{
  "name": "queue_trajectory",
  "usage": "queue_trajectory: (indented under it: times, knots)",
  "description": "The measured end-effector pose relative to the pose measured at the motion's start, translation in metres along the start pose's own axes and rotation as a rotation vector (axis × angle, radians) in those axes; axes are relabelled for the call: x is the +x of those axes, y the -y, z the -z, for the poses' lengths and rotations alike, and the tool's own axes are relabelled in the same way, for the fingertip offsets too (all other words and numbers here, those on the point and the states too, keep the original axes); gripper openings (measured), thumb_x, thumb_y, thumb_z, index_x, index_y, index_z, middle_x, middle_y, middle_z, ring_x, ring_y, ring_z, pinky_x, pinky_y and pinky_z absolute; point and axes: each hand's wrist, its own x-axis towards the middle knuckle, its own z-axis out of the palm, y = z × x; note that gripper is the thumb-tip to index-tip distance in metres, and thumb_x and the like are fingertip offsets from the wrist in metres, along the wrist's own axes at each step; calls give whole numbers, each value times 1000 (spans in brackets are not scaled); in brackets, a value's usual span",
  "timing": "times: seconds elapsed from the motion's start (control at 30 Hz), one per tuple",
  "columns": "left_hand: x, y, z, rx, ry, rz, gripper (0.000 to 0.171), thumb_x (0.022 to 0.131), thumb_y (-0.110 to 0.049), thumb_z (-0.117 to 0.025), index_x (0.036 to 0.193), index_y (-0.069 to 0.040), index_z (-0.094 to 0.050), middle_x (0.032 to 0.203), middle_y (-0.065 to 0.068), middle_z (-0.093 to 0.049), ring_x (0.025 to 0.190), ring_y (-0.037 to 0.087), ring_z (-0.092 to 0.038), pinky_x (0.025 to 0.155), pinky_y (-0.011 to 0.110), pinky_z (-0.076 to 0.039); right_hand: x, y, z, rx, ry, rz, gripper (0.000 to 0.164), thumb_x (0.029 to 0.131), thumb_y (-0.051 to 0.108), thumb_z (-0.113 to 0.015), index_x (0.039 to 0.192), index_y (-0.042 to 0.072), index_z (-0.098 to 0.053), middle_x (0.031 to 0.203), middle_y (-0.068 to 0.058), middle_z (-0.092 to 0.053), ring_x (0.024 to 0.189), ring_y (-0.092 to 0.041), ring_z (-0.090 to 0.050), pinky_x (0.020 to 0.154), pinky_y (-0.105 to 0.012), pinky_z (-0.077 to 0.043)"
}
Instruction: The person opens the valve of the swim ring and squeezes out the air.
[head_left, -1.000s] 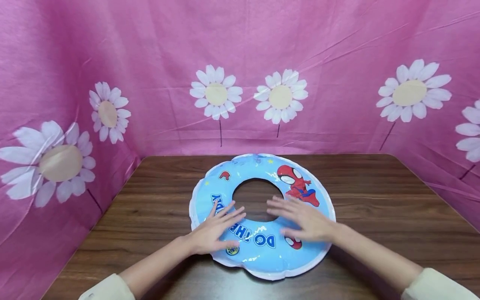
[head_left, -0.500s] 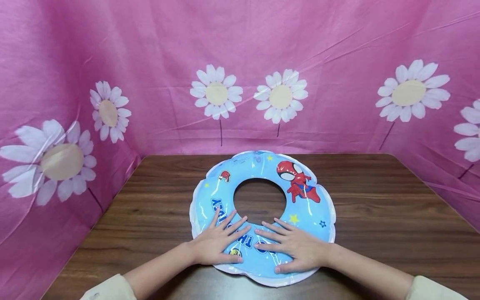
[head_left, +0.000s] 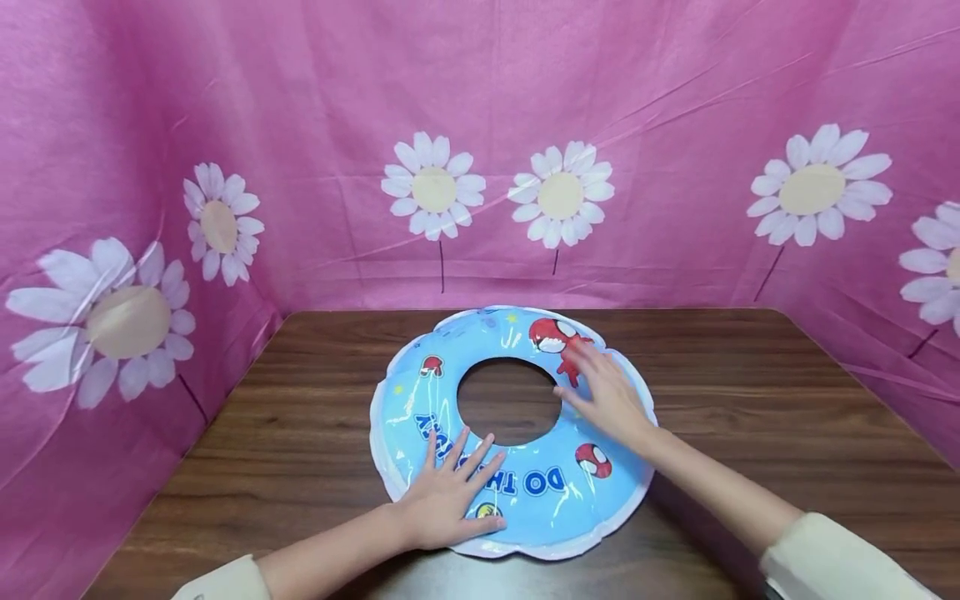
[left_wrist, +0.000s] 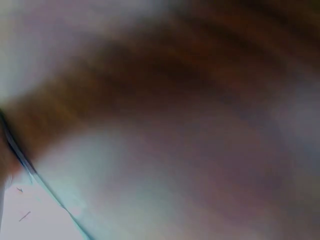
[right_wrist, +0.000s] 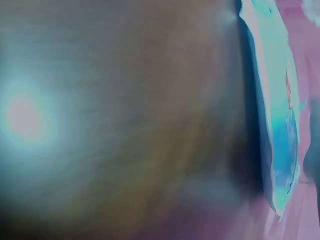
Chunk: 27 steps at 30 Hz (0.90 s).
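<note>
Nearest me, two pale sleeves (head_left: 832,557) run out of sight at the bottom. The left hand (head_left: 444,502) lies on the blue swim ring (head_left: 543,521), fingers spread and straight, gripping nothing and covering some lettering. The right hand (head_left: 611,402) is slightly blurred, fingers extended and holding nothing, hiding part of the red figure; I can't tell whether it touches. The left wrist view is mostly smear; the right shows the ring's side sharply tilted.

The ring lies mid-table, wood showing through its hole, its far rim reaching the back edge. The brown table (head_left: 757,383) stretches to either side, and pink daisy-printed cloth (head_left: 487,75) walls it behind and at both sides.
</note>
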Motion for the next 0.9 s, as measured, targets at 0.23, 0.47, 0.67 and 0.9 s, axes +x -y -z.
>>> queue_trajectory:
  times: [0.23,0.47,0.67,0.9]
  knots:
    - [0,-5,-5,-30,-21,34,77,88,-69,-19,148,-21,-19,153,4,-10,136,36,2,95,68,5,7,-28,-28,-153,83,-381,86,87,56,-49,145,1,-20,147,-26,-14,132,-44,-13,104,-57,-7]
    - [0,-5,-4,-62,-36,30,75,89,-67,-19,148,-21,-21,152,4,-12,136,35,2,96,67,6,-2,-30,-37,-199,222,-434,84,87,61,-41,146,5,-18,149,-23,-11,134,-43,-1,103,-57,3]
    - [1,-5,-3,-55,-38,23,74,90,-66,-21,148,-21,-21,152,4,-13,136,36,1,96,67,6,1,-31,-35,-214,271,-446,83,88,60,-42,146,5,-20,148,-24,-12,133,-44,0,103,-58,5]
    - [3,-2,0,-153,-52,34,70,91,-64,-27,147,-21,-26,151,3,-17,136,34,0,96,66,7,4,-32,-32,-220,303,-465,84,87,63,-38,146,5,-22,147,-25,-14,133,-45,0,102,-58,5]
